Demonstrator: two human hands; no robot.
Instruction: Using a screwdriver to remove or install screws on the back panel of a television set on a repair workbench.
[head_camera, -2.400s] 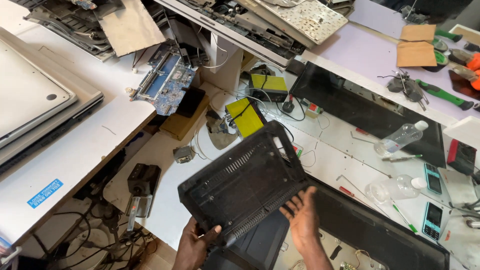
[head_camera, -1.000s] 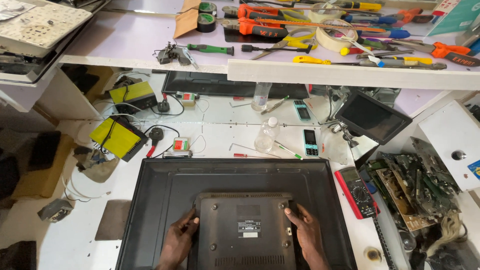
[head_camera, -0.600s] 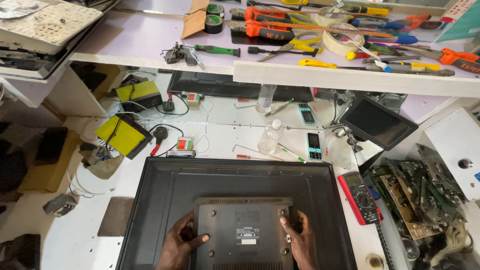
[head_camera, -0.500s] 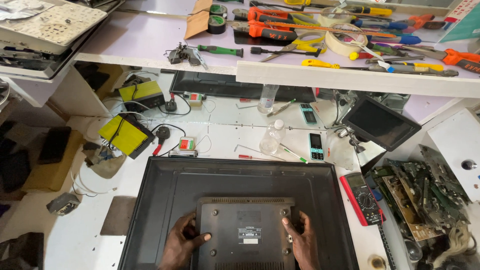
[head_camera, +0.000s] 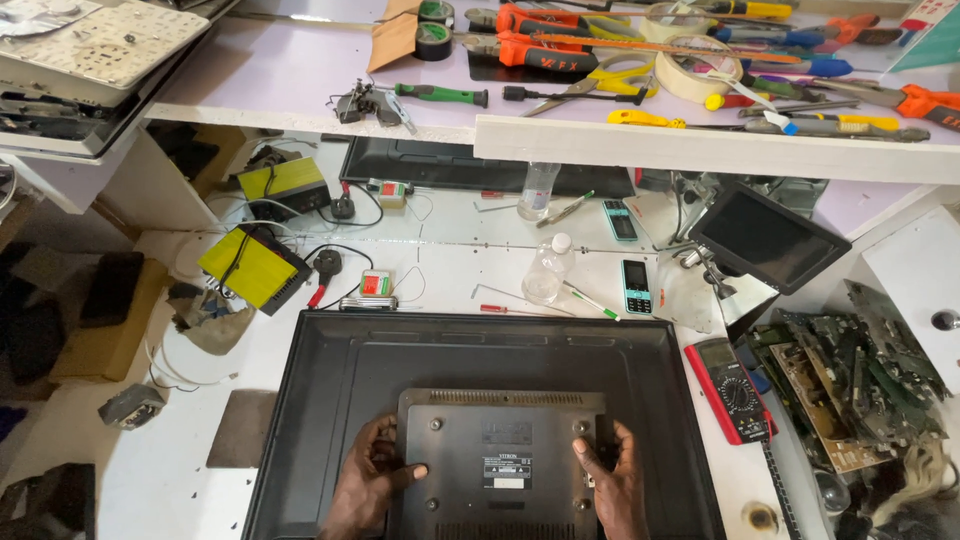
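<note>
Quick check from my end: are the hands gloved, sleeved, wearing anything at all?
No gloves. Both the left hand and the right hand are bare, with no rings, watch or wristband visible. The forearms are bare too as far as the bottom edge of the picture; no sleeve or cuff shows. Nails look short and unpainted.
</note>
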